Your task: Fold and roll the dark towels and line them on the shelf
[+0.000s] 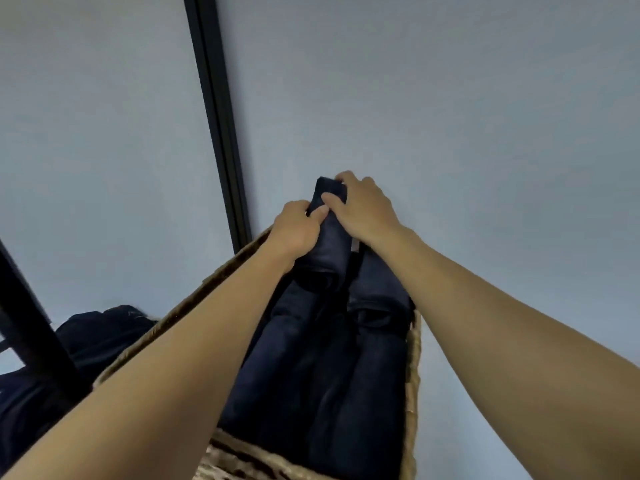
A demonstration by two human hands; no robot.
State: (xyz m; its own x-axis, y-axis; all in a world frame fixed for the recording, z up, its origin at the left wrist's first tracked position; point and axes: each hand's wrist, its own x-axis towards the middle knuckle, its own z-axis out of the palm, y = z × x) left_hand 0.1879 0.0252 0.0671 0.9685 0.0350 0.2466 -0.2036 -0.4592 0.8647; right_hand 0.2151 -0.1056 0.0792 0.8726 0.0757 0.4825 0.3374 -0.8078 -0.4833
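A rolled dark navy towel (327, 251) stands nearly upright at the far end of a woven basket (414, 375). My left hand (298, 228) grips its left side and my right hand (360, 206) is closed over its top and right side. Several other rolled dark towels (332, 368) lie side by side inside the basket, below my forearms. A loose heap of dark towels (100, 336) sits to the left of the basket.
A pale grey wall fills the upper view, with a black vertical frame post (218, 123) running down to the basket's far corner. Another black bar (31, 320) crosses at the lower left, in front of the towel heap.
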